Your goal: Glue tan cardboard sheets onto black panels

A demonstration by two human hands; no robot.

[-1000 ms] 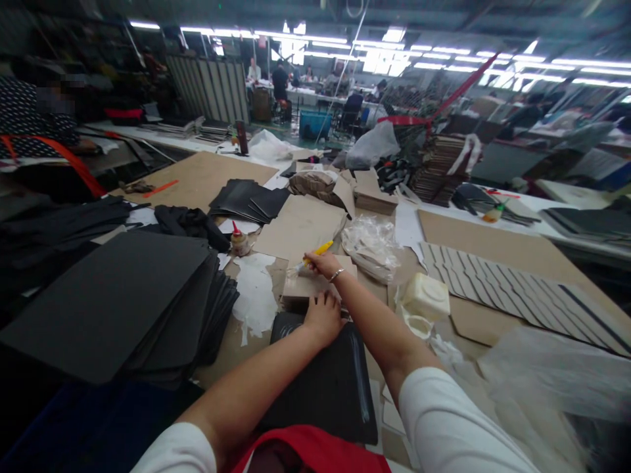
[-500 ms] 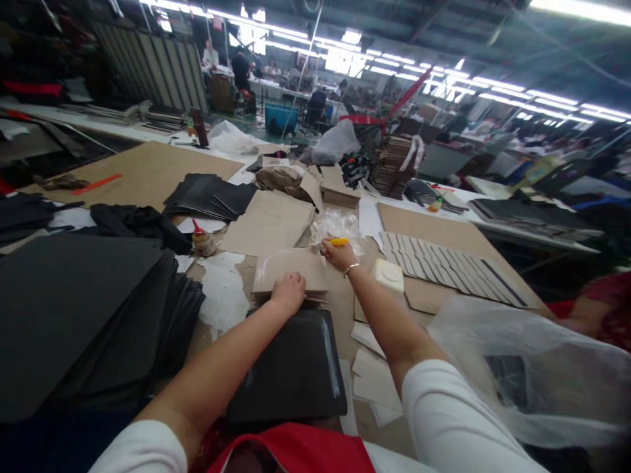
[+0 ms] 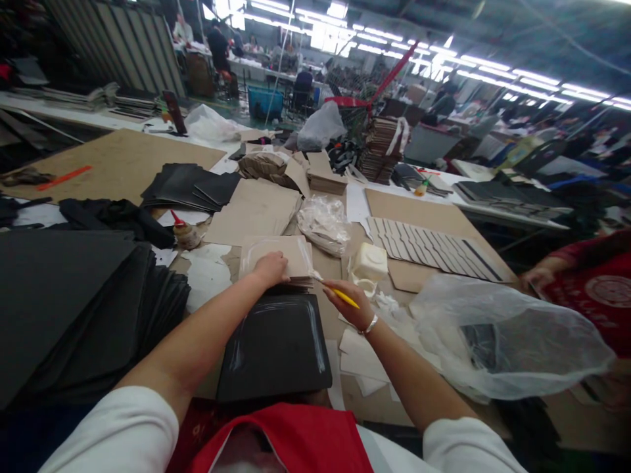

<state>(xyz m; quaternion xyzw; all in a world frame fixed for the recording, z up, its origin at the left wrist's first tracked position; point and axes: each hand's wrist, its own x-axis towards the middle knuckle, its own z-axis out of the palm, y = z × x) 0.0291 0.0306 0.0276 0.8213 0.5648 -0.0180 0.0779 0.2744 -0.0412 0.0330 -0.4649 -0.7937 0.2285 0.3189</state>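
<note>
A stack of brown cardboard pieces [image 3: 296, 253] lies in front of me, with a wet whitish streak along the top piece's left and far edges. My left hand [image 3: 272, 268] rests on the top piece near its front edge, fingers slightly bent. In my right hand [image 3: 350, 303] is a yellow-handled brush [image 3: 345, 297], its whitish tip at the stack's right edge. Nearer to me lies a black panel [image 3: 276, 348] with whitish streaks along its sides. A cream plastic container [image 3: 371, 261] with a cut opening stands right of the brush.
Large black sheets [image 3: 64, 309] are piled at left. A bottle with a red nozzle [image 3: 185, 233] stands beyond them. A crumpled clear plastic bag [image 3: 324, 223] lies behind the stack, and a bigger clear bag [image 3: 513, 335] at right. Another person's hand [image 3: 539, 276] is at the right edge.
My right hand has come back toward me with the brush, from the stack's far right corner to its near right edge. My left hand remains on the stack. The view has shifted slightly.
</note>
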